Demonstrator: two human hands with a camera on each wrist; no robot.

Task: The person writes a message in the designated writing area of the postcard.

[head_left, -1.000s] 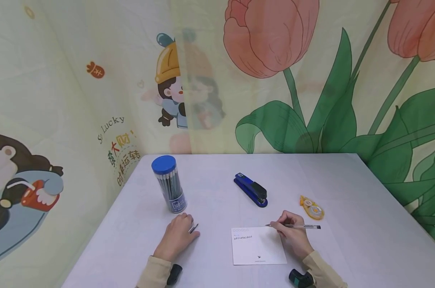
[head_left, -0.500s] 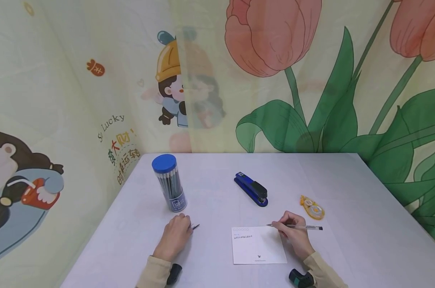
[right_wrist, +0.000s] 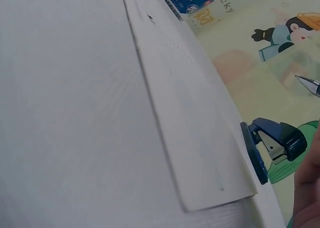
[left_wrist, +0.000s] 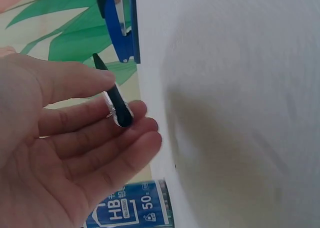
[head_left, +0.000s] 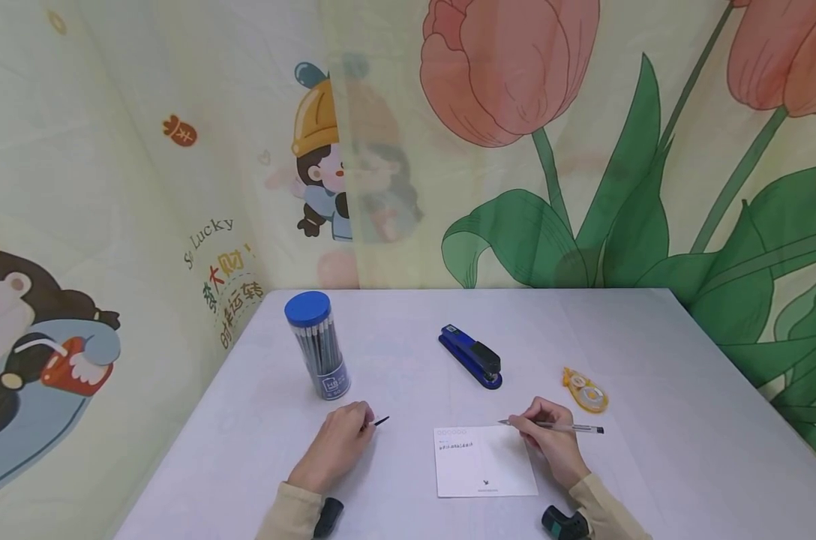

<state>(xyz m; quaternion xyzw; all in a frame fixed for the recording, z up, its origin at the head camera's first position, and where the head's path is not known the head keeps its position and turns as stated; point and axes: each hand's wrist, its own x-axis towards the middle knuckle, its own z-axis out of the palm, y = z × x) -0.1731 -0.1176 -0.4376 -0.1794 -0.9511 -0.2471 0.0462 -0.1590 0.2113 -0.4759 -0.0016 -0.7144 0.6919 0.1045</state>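
Observation:
My left hand [head_left: 335, 444], above the table left of the paper, pinches a small black pen cap [left_wrist: 119, 105] with a clear part, between thumb and fingers. In the head view only the dark tip of it shows past the fingers. My right hand [head_left: 551, 441] holds a clear-barrelled pen [head_left: 581, 428] in a writing grip, its point facing left over the top edge of a white sheet of paper [head_left: 485, 469]. One line of small handwriting runs along the upper left of that sheet. At the right wrist view's edge the metal pen tip and part of the hand appear.
A blue-lidded tub of pencils [head_left: 319, 345] stands beyond my left hand. Farther back in the middle lies a blue and black stapler [head_left: 470, 356]. A yellow correction tape [head_left: 586, 389] sits beyond my right hand. A printed cloth hangs behind the white table [head_left: 381, 322].
The left hand has turned and shifted slightly right, so the cap's dark tip now sticks out farther right. The right hand, pen and paper stay nearly still.

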